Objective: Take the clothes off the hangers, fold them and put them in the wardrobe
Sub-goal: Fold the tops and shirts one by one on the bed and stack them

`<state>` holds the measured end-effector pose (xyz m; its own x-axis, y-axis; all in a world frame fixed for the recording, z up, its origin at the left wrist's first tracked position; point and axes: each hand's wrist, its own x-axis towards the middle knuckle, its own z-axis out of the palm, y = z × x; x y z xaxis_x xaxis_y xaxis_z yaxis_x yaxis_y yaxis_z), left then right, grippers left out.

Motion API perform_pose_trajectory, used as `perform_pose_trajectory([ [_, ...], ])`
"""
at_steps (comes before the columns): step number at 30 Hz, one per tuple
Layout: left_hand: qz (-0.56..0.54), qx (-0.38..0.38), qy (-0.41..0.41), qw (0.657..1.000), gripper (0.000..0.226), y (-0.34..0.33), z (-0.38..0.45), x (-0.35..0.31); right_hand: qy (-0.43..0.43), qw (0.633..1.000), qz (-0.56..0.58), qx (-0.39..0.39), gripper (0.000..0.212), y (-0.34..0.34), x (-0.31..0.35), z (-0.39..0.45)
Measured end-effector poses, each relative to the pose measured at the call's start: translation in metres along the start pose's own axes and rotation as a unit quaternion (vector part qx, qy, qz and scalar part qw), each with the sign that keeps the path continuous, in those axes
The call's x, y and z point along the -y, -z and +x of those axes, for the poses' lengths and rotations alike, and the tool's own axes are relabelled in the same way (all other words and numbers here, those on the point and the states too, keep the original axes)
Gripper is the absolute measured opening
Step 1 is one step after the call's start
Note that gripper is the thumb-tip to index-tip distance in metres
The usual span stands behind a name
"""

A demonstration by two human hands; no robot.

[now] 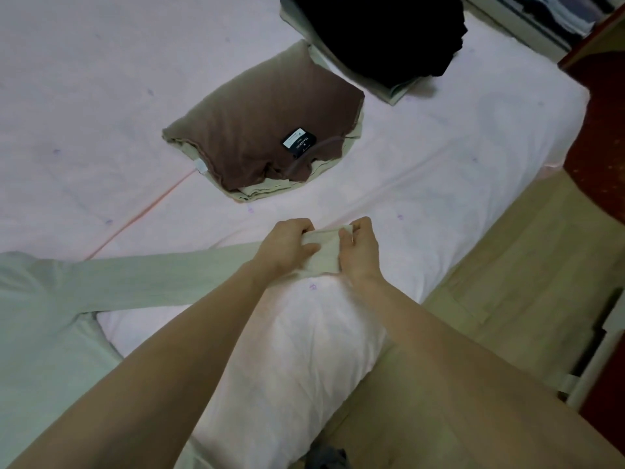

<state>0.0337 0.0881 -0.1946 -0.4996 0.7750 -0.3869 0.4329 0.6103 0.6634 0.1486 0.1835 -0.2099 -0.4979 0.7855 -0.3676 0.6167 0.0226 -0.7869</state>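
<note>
1. In the head view, a pale green long-sleeved garment (50,299) is spread flat on the bed (101,79), at the near left; one sleeve (162,275) is stretched out to the right across the pink sheet.
2. The cuff (326,250) at the end of that sleeve is held between both hands, just beside the bed's near right edge.
3. The left hand (287,248) is seen with its fingers curled over the cuff's left side, gripping the cloth.
4. The right hand (360,247) is seen with thumb and fingers pinched on the cuff's right side; the two hands lie close together, with only the cuff between them.
5. A folded brown garment (263,126) with a black label (299,143) is laid on top of a folded beige garment (270,192), farther up the bed from the cuff and apart from it.
6. A black garment (382,32) is laid on a pale folded piece (395,91) at the far end of the bed, beyond the brown garment and just beside it.
7. A wooden floor (507,265) is seen to the right of the bed, and a dark red rug (598,137) lies on it at the far right.
8. Something dark (328,458) is seen at the bottom edge, below the bed; what it is cannot be told.
</note>
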Motion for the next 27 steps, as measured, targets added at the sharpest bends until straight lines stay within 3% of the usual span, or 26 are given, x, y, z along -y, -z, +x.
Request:
perform_pose_trajectory([
  [3,-0.013,-0.081,-0.031,0.996,0.013,0.002,-0.004,-0.002,0.093,0.995,0.004,-0.044,0.006,-0.005,0.019,0.003],
  [6,0.096,-0.19,-0.113,0.971,0.04,-0.003,-0.014,0.004,0.146,0.987,-0.051,-0.034,0.007,0.0,0.022,0.011],
  [8,0.153,-0.223,-0.154,0.95,0.04,-0.007,-0.021,0.011,0.13,0.987,-0.092,-0.009,0.005,0.007,0.02,0.018],
  [11,0.189,-0.236,-0.154,0.941,0.035,-0.015,-0.03,0.024,0.167,0.985,-0.038,-0.009,0.007,0.013,0.025,0.023],
  [16,0.283,-0.144,-0.082,0.945,0.061,-0.034,-0.048,0.04,0.122,0.985,-0.119,-0.003,0.006,0.021,-0.001,0.018],
  [20,0.282,-0.097,-0.041,0.953,0.069,-0.046,-0.047,0.042,0.169,0.982,-0.08,-0.037,0.012,0.024,-0.004,0.012],
  [24,0.287,-0.041,-0.009,0.957,0.087,-0.057,-0.049,0.043,0.102,0.982,-0.159,0.0,0.009,0.023,-0.024,0.013],
  [27,0.28,-0.031,0.025,0.959,0.094,-0.056,-0.045,0.043,0.106,0.982,-0.157,-0.002,0.009,0.021,-0.021,0.016],
])
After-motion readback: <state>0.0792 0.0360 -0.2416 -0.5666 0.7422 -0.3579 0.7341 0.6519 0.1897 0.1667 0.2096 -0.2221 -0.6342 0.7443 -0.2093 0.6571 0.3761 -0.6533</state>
